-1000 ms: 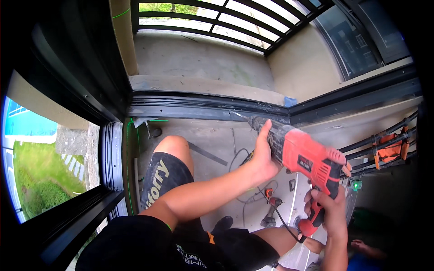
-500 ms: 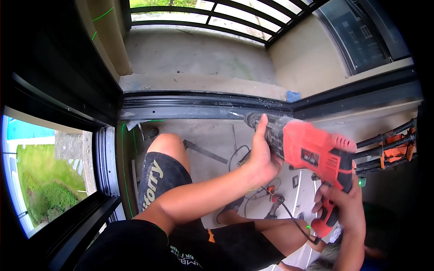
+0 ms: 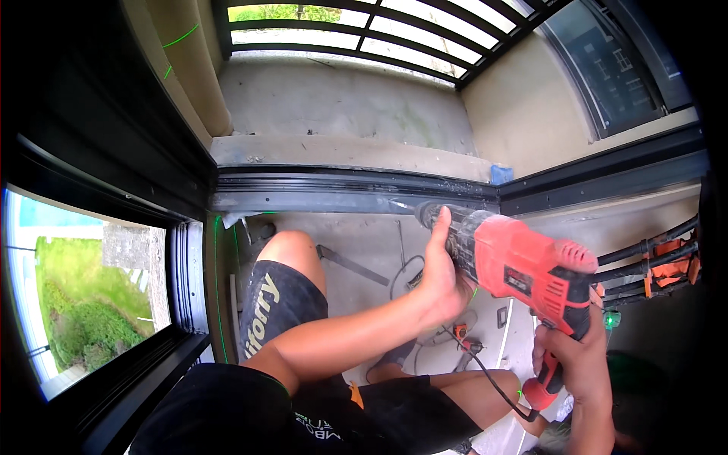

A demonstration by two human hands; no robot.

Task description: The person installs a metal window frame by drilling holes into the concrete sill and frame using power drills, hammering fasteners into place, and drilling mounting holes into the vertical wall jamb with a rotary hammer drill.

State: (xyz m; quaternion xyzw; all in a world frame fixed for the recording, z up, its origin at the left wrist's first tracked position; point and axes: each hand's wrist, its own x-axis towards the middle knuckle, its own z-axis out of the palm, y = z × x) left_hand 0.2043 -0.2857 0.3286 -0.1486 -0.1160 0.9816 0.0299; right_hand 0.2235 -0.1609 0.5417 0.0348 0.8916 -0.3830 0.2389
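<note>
A red and black hammer drill (image 3: 523, 262) is in both my hands, pointing left and slightly away from me. My left hand (image 3: 444, 284) is wrapped round its front part behind the chuck, thumb pointing up. My right hand (image 3: 580, 356) grips the rear handle, with a black cord (image 3: 493, 383) running from its lower end. The drill bit (image 3: 403, 204) is at the grey face of the dark metal frame rail (image 3: 326, 202); whether its tip touches or has entered the metal I cannot tell.
Beyond the rail lie a concrete ledge (image 3: 341, 148) and a dark railing (image 3: 364, 30). A window (image 3: 91, 296) stands at left. Black pipes (image 3: 648, 265) with orange pieces run at right. Behind my arms, a red power tool (image 3: 472, 345) and cable lie on the floor. Green laser lines cross the left side.
The whole view has shifted slightly, so the rail and ledge sit a little lower and further right. My hands keep the same grip, and the bit stays at about the same place on the rail.
</note>
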